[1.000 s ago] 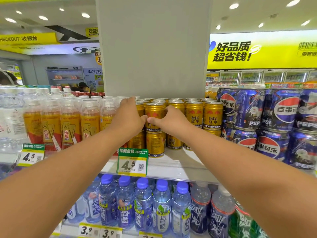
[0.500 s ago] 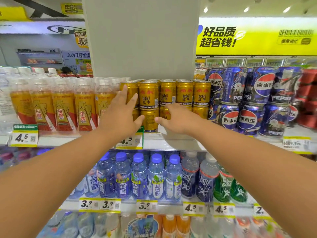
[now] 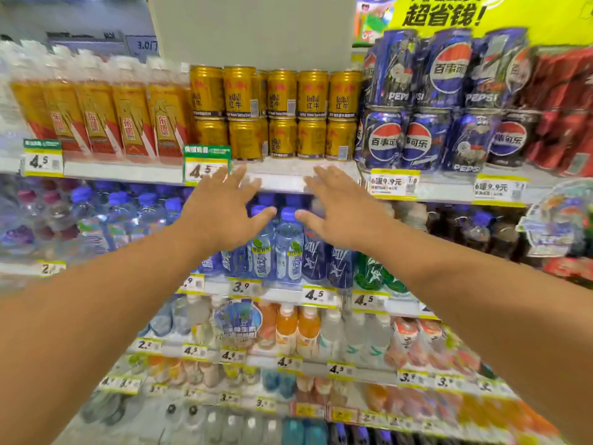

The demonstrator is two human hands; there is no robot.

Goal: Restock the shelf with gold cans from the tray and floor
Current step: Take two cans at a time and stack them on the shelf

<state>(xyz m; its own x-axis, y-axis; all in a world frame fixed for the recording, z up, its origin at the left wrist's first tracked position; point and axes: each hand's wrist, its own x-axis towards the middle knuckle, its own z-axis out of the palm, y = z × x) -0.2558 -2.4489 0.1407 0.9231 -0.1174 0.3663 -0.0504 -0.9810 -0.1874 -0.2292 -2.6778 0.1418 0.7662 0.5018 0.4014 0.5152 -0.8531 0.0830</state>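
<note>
Gold cans (image 3: 282, 114): shiny metal cylinders, stacked two tiers high on shelf (image 3: 282, 175). Left hand (image 3: 221, 216), right hand (image 3: 346, 213): fingers spread, empty, below shelf edge.

- Two arms are in shot, and both are bare skin all the way from the frame's bottom corners up to the wrists.
- Left forearm (image 3: 96, 303): broad and smooth where it fills the lower left, tapering steadily to a narrower wrist.
- Right forearm (image 3: 481, 300): same build, thick at the lower right and slimming toward the wrist.
- Left hand (image 3: 221, 220): bare, showing its back, with softly rounded knuckles and a sturdy thumb.
- Right hand (image 3: 346, 216): bare too, a close match in shape and size.
- Fingers (image 3: 239, 178): smeared by blur, so nails and fine detail cannot be made out.
</note>
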